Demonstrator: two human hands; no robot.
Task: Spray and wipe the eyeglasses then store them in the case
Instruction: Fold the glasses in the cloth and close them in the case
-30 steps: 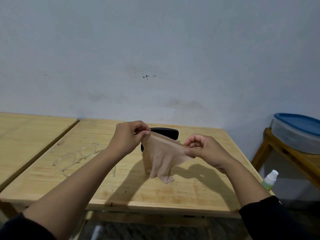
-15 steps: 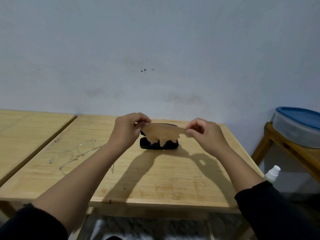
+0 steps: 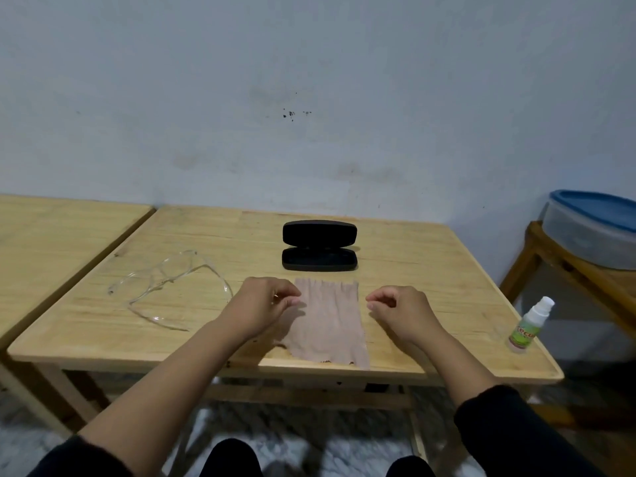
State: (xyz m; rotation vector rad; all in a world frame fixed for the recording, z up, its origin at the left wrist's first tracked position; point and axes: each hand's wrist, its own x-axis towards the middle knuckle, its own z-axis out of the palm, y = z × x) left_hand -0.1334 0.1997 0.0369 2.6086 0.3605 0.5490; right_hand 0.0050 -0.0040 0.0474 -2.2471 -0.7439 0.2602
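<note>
A beige wiping cloth (image 3: 328, 318) lies flat on the wooden table (image 3: 430, 270), reaching the front edge. My left hand (image 3: 265, 304) rests at the cloth's left edge, fingers loosely curled and holding nothing. My right hand (image 3: 399, 309) hovers just right of the cloth, likewise curled and holding nothing. Clear-framed eyeglasses (image 3: 165, 287) lie unfolded on the table to the left. A black glasses case (image 3: 319, 245) stands open behind the cloth. A small white spray bottle with a green label (image 3: 530, 325) stands near the table's right front corner.
A second wooden table (image 3: 51, 242) adjoins on the left. At the right, a lower wooden stand (image 3: 585, 287) carries a clear tub with a blue lid (image 3: 595, 225). A pale wall rises behind the table.
The cloth, held stretched in the air between both hands, has been laid flat on the table and released. Both hands came down beside it.
</note>
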